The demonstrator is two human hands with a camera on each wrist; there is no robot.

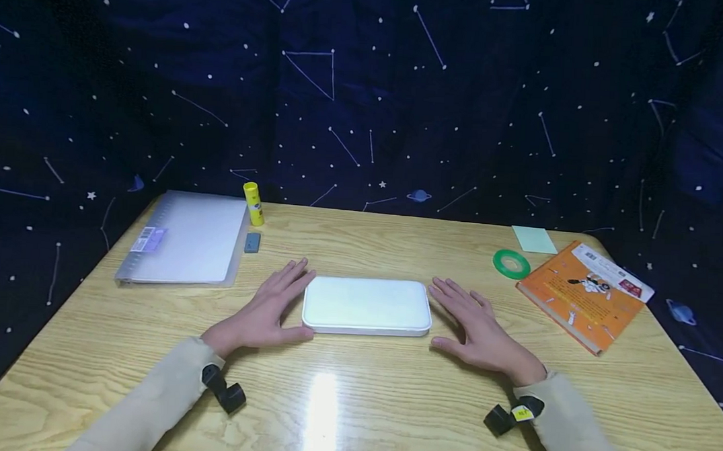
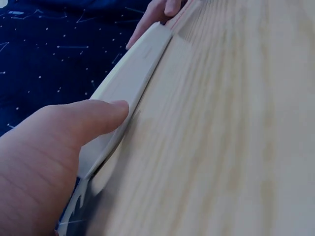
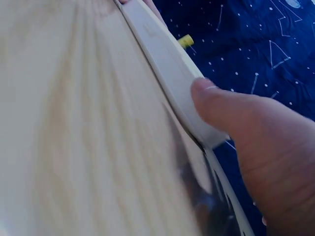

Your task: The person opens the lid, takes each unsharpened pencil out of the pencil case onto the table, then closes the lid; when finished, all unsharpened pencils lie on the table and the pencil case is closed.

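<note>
White rounded rectangular plastic case point(image 1: 367, 306) lies flat on the pale wooden table point(image 1: 354, 400), at the middle and a little nearer than halfway, with one hand at each short end. At its left end the left hand point(image 1: 265, 313) rests palm down on the wood, fingers straight and loosely spread, thumb tip touching the near left corner; the left wrist view shows that thumb point(image 2: 93, 118) laid against the case's rim. At its right end the right hand point(image 1: 478, 325) lies the same way, flat and spread, its thumb point(image 3: 221, 105) pressed to the case's edge in the right wrist view. Neither hand curls round the case. Whether the other fingertips touch the case's short sides or stop just beside them cannot be told from the head view. Both wrist views are blurred, and they show only a slanted strip of the case. Farther off on the right lie an orange illustrated book point(image 1: 585, 294), whose cover text is too small to read, a green roll of tape point(image 1: 511, 264) and a pale green sticky-note pad point(image 1: 534, 240). Far left lie a translucent grey ring binder point(image 1: 185, 239), a small grey eraser-like block point(image 1: 252, 242) and an upright yellow glue stick point(image 1: 253, 203). Behind the table hangs a dark blue star-patterned cloth point(image 1: 367, 91).
</note>
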